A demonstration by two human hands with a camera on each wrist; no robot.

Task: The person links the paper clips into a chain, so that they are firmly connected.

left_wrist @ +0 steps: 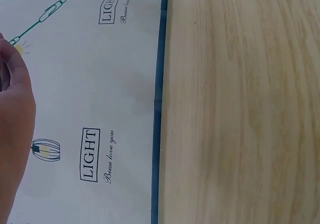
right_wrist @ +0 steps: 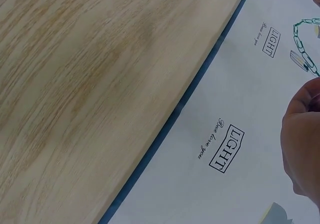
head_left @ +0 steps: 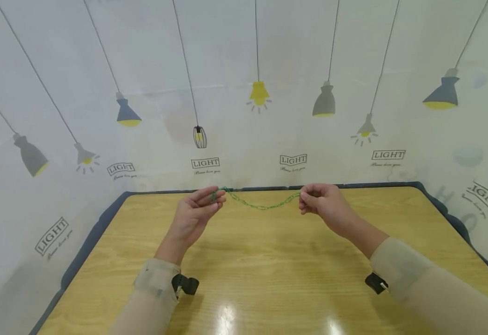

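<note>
A chain of linked green paper clips (head_left: pixel 262 207) sags in a shallow curve between both hands, above the far part of the table. My left hand (head_left: pixel 191 218) holds one end between thumb and fingers, with a few links lying against the fingers. At the other end, my right hand (head_left: pixel 329 209) pinches the chain between thumb and forefinger. The left wrist view catches part of the chain (left_wrist: pixel 50 10) at its upper left corner, beside the edge of the left hand (left_wrist: pixel 15 114). Several links (right_wrist: pixel 299 42) show above the right hand (right_wrist: pixel 302 139) in the right wrist view.
Beneath the hands lies a wooden table (head_left: pixel 264 260) with a dark blue edging (head_left: pixel 101 230). A pale wall covering (head_left: pixel 227 93) printed with hanging lamps and the word LIGHT stands behind it and at both sides. Black wrist straps (head_left: pixel 185 284) show below the sleeves.
</note>
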